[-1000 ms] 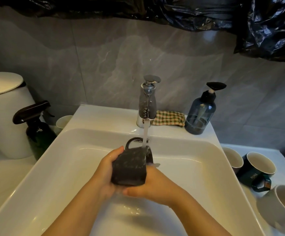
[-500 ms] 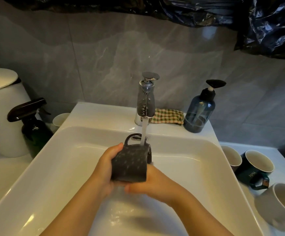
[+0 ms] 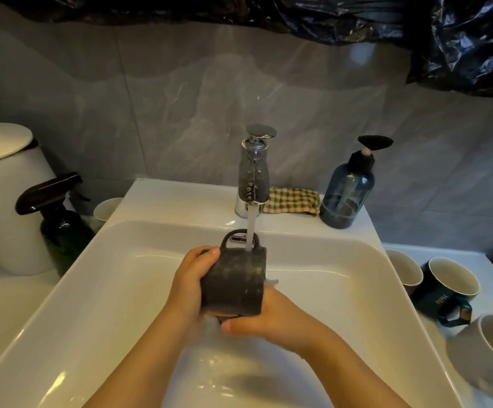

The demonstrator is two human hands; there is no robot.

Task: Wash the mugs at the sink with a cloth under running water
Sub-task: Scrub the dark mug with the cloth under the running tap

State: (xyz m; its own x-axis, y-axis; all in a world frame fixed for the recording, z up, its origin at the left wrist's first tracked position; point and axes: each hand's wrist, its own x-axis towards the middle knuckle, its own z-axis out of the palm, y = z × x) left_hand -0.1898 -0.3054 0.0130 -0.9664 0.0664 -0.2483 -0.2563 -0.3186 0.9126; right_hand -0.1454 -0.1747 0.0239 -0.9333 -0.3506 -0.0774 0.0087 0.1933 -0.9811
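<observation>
In the head view, the left hand [image 3: 191, 285] gripped the dark mug [image 3: 235, 282] from its 9 o'clock side, fingers curled round the wall. The mug lay on its side over the sink [image 3: 92, 290], handle toward 12 o'clock, under the water stream [image 3: 250, 228] from the tap [image 3: 254, 172]. The right hand [image 3: 271, 316] cupped it from 5 o'clock, fingers hidden, so its grasp could not be told. A green mug [image 3: 445, 285] stood on the surface at 3 o'clock.
</observation>
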